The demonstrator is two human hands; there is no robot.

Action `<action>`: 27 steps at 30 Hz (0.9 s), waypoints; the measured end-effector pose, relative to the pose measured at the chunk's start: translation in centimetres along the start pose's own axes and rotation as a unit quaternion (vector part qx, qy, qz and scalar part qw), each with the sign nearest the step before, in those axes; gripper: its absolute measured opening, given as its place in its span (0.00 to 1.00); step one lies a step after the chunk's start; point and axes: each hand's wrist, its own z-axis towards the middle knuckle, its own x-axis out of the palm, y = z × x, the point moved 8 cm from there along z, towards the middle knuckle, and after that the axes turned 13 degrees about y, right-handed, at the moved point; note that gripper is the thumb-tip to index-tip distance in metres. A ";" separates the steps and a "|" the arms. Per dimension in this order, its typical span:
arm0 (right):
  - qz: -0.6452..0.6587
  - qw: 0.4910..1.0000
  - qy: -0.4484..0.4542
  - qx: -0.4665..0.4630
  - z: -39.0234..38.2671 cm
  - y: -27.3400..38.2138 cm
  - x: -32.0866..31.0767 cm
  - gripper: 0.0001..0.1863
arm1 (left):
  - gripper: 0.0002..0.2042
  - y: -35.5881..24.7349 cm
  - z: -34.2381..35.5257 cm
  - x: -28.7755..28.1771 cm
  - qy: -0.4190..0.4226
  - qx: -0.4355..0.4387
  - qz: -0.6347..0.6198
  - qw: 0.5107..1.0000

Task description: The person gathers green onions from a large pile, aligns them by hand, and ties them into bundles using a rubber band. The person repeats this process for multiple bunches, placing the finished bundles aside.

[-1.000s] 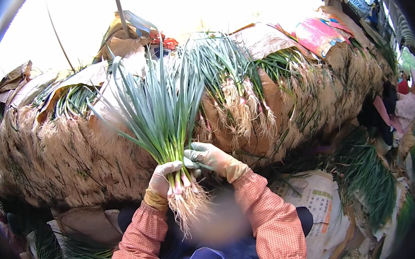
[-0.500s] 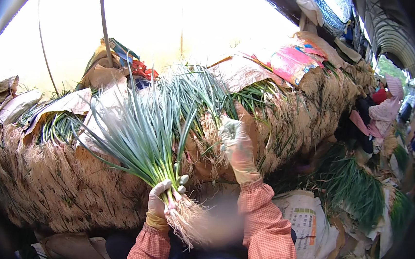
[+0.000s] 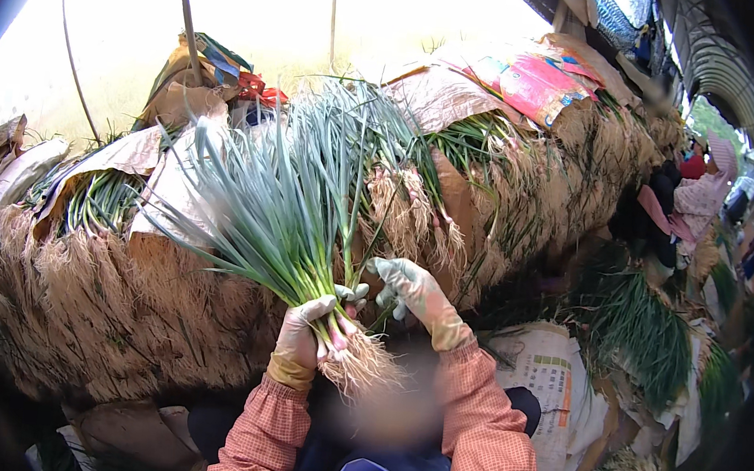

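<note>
My left hand, in a pale, soiled glove, is closed round a bunch of spring onions just above their pinkish bulbs. The long green leaves fan up and to the left. Their pale roots hang to the lower right. Just right of the bunch is my right hand, also gloved, its fingers bent but apart, close to my left fingertips. Nothing clear shows in it. Beyond the hands, more spring onions lie on top of the long stack, bulbs and roots toward me.
A long, high stack of rooted spring onions spans the view, partly covered by paper sheets and a pink bag. At right lie a loose green heap and a white printed sack. Another person sits farther back.
My right hand has come away from the spring onions on the stack, down and left to beside the held bunch. My left hand, still gripping the bunch, has risen slightly.
</note>
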 end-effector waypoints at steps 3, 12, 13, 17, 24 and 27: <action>-0.057 0.998 0.031 -0.011 3.0 -0.9 2.1 0.25 | 0.15 1.9 -0.3 -1.4 -0.007 -0.039 0.046 0.998; 0.217 0.945 -0.149 -0.192 7.9 -4.3 -2.1 0.22 | 0.14 -0.7 0.8 -9.4 0.000 0.008 0.020 1.000; 0.208 0.962 -0.070 -0.164 8.7 -4.9 -1.1 0.17 | 0.14 -0.3 0.5 -10.0 -0.050 0.025 0.029 0.998; 0.267 0.955 0.071 -0.110 8.6 -2.7 5.3 0.14 | 0.14 0.5 -1.7 -6.4 -0.079 -0.007 0.013 0.997; 0.444 0.871 0.003 -0.211 4.5 -2.1 5.6 0.09 | 0.11 -0.6 2.8 -9.9 -0.040 0.067 -0.099 0.992; 0.364 0.889 -0.061 -0.270 5.5 -3.0 -0.8 0.15 | 0.13 0.4 0.8 -9.1 -0.045 -0.004 0.051 0.998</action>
